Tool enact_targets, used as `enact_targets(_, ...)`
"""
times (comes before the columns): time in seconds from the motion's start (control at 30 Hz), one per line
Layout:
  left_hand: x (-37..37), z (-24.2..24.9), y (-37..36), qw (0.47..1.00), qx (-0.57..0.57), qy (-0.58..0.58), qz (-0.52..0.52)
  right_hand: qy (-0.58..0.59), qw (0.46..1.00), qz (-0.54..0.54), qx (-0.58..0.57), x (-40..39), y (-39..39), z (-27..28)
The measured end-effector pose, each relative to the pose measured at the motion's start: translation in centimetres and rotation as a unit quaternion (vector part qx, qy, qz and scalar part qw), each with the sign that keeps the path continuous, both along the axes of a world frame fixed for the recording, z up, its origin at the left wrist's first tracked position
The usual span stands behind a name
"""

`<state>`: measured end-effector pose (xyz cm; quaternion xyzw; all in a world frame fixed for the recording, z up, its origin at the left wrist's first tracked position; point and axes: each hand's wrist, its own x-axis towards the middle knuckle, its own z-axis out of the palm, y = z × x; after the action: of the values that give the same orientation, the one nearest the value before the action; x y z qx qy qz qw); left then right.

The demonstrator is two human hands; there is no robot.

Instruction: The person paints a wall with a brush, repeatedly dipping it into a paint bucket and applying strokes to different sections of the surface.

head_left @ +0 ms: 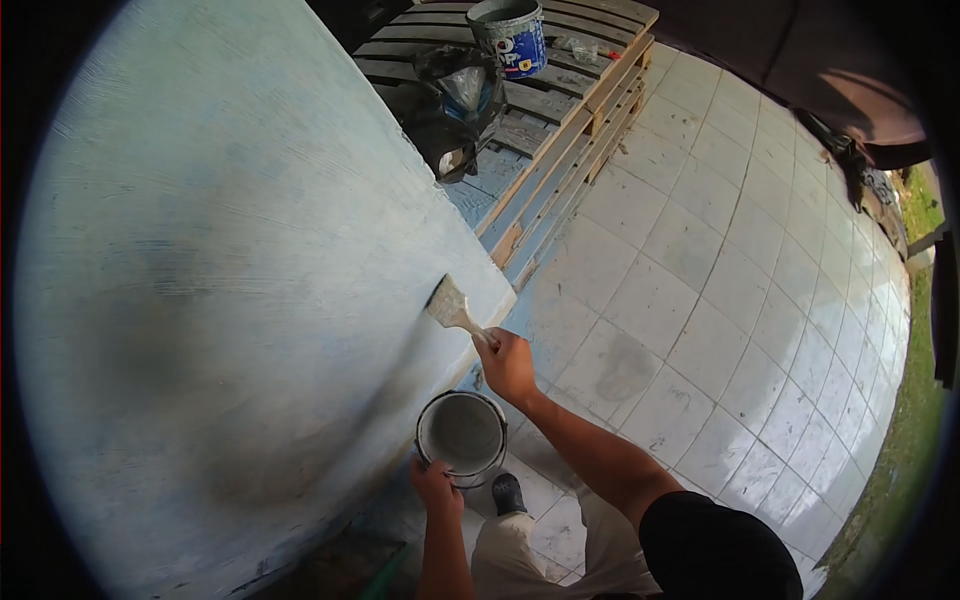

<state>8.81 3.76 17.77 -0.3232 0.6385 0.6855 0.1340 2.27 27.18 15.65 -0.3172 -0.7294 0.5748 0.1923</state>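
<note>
My right hand (pixel 510 366) is closed round the handle of a wide, paint-crusted paintbrush (pixel 452 306). The brush's bristle edge is against the pale blue-white wall (pixel 300 250), near the wall's right-hand edge. Lower down, my left hand (pixel 437 487) grips the rim of a small bucket (pixel 462 432). Greyish white coats the inside of that bucket, and its wire handle hangs along the near side. The wall shows streaky brush marks and darker, shadowed patches at the lower left.
Stacked wooden pallets (pixel 560 130) stand beyond the wall's edge. On them are a blue-labelled paint bucket (pixel 508 40) and a black plastic bag (pixel 455 105). White floor tiles (pixel 690 300) stretch to the right, towards grass (pixel 925 205). My shoe (pixel 508 494) is below the small bucket.
</note>
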Motion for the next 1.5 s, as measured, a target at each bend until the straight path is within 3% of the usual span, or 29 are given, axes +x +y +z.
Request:
enact_targets(0.1, 0.0, -0.9, 0.5, 0.999, 0.012, 0.031, -0.007, 0.103, 0.989, 0.081, -0.068, 2.0, 0.7, 0.4)
enact_targets(0.27, 0.5, -2.8, 1.5, 1.000, 0.011, 0.016, 0.016, 0.140, 0.974, 0.062, -0.169, -0.1, 2.7, -5.6)
enact_targets(0.5, 0.0, -6.3, 1.8, 1.000, -0.016, 0.005, -0.009, 0.027, 0.994, 0.002, -0.110, -1.4, 7.5, -21.7)
enact_targets(0.67, -1.2, -8.7, 2.4, 0.999, -0.006, 0.030, -0.021, -0.119, 0.993, -0.014, -0.014, -1.8, 8.2, -26.6)
enact_targets(0.77, -1.6, -8.2, 3.3, 1.000, -0.003, 0.022, -0.009, -0.208, 0.974, -0.084, 0.021, -2.5, 7.0, -26.3)
enact_targets(0.83, -1.5, -7.6, 3.6, 1.000, -0.009, 0.020, 0.005, -0.151, 0.988, -0.014, -0.027, -3.1, 6.4, -22.5)
enact_targets(0.97, -0.4, -4.9, 3.1, 1.000, 0.005, 0.005, -0.005, -0.063, 0.995, 0.021, -0.080, -1.6, 2.3, -11.7)
enact_targets(1.13, 1.8, -0.6, 1.7, 1.000, -0.013, 0.010, 0.007, 0.011, 0.974, 0.138, -0.178, 3.3, 2.0, 2.7)
enact_targets(1.27, 3.1, 4.9, 1.6, 0.999, -0.027, 0.037, 0.011, 0.005, 0.974, 0.158, -0.162, 7.3, 3.4, 11.8)
enact_targets(1.33, 3.9, 6.8, 1.6, 0.997, -0.019, 0.074, 0.022, -0.027, 0.977, 0.198, -0.076, 9.7, 5.1, 14.5)
enact_targets(1.5, 7.2, 14.1, 2.0, 0.990, -0.055, 0.130, 0.007, -0.051, 0.978, 0.203, 0.011, 16.6, 8.1, 23.4)
